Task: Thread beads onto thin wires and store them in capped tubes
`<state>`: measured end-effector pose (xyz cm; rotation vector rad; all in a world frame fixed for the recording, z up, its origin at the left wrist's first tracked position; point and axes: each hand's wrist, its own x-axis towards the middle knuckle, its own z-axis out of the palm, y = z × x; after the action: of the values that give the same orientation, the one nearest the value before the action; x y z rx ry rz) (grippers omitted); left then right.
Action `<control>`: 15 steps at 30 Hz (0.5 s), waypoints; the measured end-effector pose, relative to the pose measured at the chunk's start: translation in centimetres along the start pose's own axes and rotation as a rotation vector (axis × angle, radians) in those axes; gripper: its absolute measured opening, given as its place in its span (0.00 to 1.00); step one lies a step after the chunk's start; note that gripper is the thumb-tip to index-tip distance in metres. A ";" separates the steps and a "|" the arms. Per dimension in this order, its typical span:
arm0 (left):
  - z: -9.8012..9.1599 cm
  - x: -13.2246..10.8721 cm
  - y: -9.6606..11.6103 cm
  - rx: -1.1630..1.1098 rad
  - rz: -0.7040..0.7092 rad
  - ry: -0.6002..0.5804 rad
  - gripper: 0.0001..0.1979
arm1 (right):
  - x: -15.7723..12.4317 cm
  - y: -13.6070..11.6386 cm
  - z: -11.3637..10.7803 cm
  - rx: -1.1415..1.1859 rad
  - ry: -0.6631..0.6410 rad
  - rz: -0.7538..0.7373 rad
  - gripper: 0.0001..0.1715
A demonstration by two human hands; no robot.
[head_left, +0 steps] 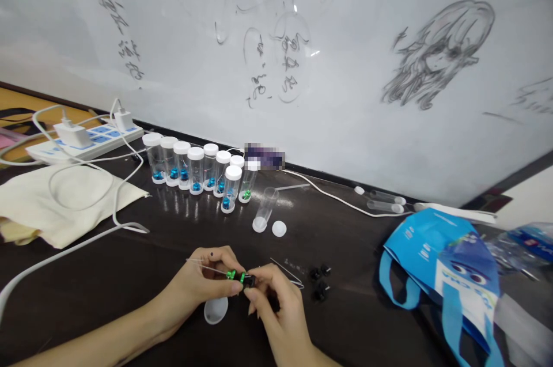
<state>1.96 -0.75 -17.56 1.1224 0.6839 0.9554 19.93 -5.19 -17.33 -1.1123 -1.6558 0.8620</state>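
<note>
A: Quick one. What's being handled?
B: Small green-and-black piece point(237, 277). Shiny green bands, blocky black end on its right. Thin pale rod point(207, 267) pokes out toward the left.
A: Location?
B: Low centre of view, just above the dark, glossy tabletop point(345, 234), between both hands.
A: Other materials?
B: Row of capped tubes point(196, 172) behind: clear smooth cylinders, white caps, blue bits inside most, green in one. Uncapped tube point(268, 203), white at its base, with a flat round cap point(279, 229) just beside it. Translucent round disc point(216, 310) near the left hand point(211, 282); disc or shallow lid, can't tell. Off to the right, knobby black parts point(320, 286) and thin bent wires point(287, 272); farther right, a blue bag point(432, 252) with strap-like loops. Soft, creased cream cloth point(73, 200) far left.
A: Poses?
B: Left: forearm slants in from the lower left, back of hand up, thumb and fingers clamped on the piece around its green part. Right hand point(279, 301): comes up from the bottom edge, thumb and index pinched on the black end, other fingers curled underneath.
A: Hands touching each other?
B: Fingertips very close; contact, can't tell.
</note>
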 end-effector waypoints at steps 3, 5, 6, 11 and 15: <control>0.0 0.0 0.0 -0.006 -0.001 -0.002 0.06 | -0.1 0.1 -0.1 -0.019 -0.001 0.004 0.05; 0.0 -0.1 0.1 -0.004 -0.012 -0.014 0.06 | -0.2 0.2 -0.1 -0.015 -0.016 0.016 0.07; 0.1 -0.1 0.2 -0.002 -0.020 -0.020 0.06 | -0.2 0.3 -0.1 -0.009 -0.025 0.020 0.08; 0.2 0.0 0.5 -0.001 -0.012 0.005 0.06 | -0.1 0.2 0.0 -0.013 -0.014 -0.013 0.04; 0.3 0.0 0.5 -0.013 -0.018 0.006 0.06 | -0.2 0.1 0.1 -0.011 -0.018 -0.019 0.03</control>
<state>2.05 -0.82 -16.96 1.1010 0.6912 0.9473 19.92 -5.30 -17.50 -1.0983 -1.6848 0.8536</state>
